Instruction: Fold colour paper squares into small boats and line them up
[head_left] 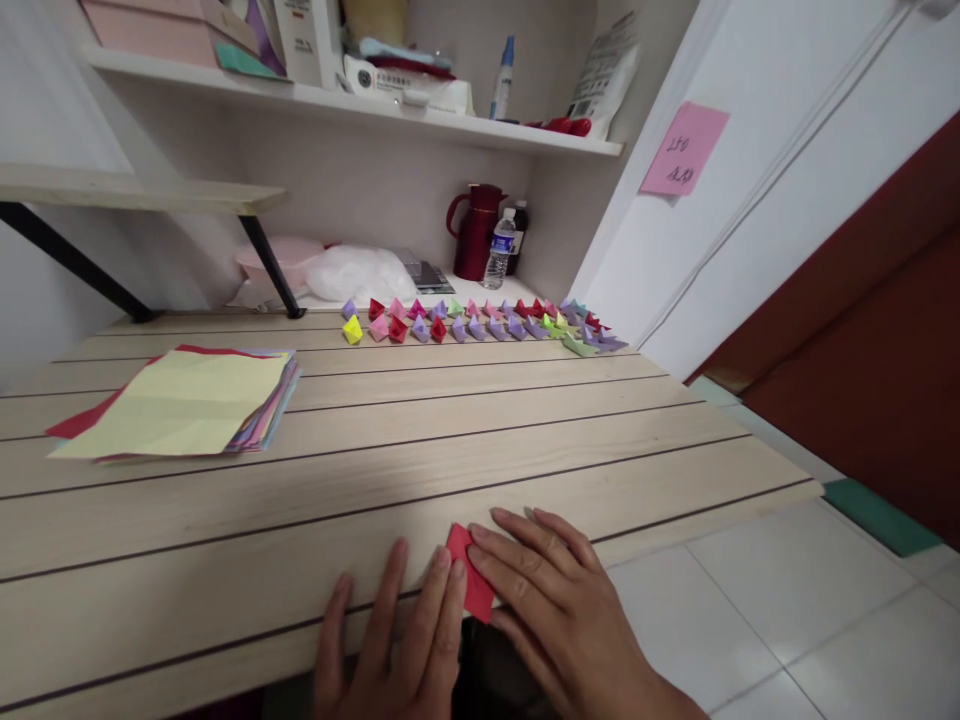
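Note:
A small folded piece of red paper (480, 592) lies at the front edge of the wooden table, between my two hands. My left hand (401, 635) is spread out from the lower left, its index and middle fingertips touching the paper's left side. From the right, my right hand (555, 590) lies flat with its fingers stretched out, the fingertips on the paper's right side. Its thumb is beside the paper's lower corner. Part of the paper is covered by the fingers.
A stack of coloured paper sheets (176, 400) lies on the left of the slatted table (450, 420). Several small folded paper pieces (457, 328) stand in rows along the back. Behind them are a red jug (478, 235) and a water bottle (500, 250). A small raised shelf (142, 192) is at left.

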